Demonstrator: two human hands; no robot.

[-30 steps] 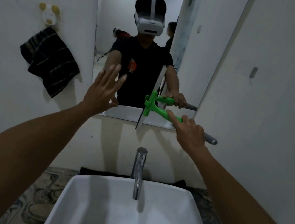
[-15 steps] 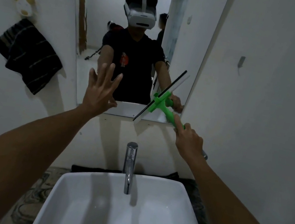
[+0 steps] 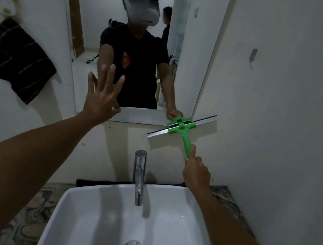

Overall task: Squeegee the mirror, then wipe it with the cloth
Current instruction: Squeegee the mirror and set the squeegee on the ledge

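A tall mirror (image 3: 100,25) hangs on the white wall above the basin. My right hand (image 3: 196,170) grips the handle of a green squeegee (image 3: 184,132), index finger stretched along it. Its blade lies tilted across the mirror's lower right corner, partly over the wall below and to the right. My left hand (image 3: 101,94) is raised with fingers spread in front of the mirror's lower left part; whether it touches the glass I cannot tell. A dark striped cloth (image 3: 18,60) hangs on the wall left of the mirror.
A white basin (image 3: 80,211) with a chrome tap (image 3: 139,174) stands right below the mirror on a marbled counter (image 3: 32,214). The side wall (image 3: 285,122) is close on the right. A small hook holder (image 3: 5,0) is fixed above the cloth.
The squeegee has slid down and right to the mirror's bottom corner, its blade turning from nearly upright to almost level. My left hand stays raised and spread.
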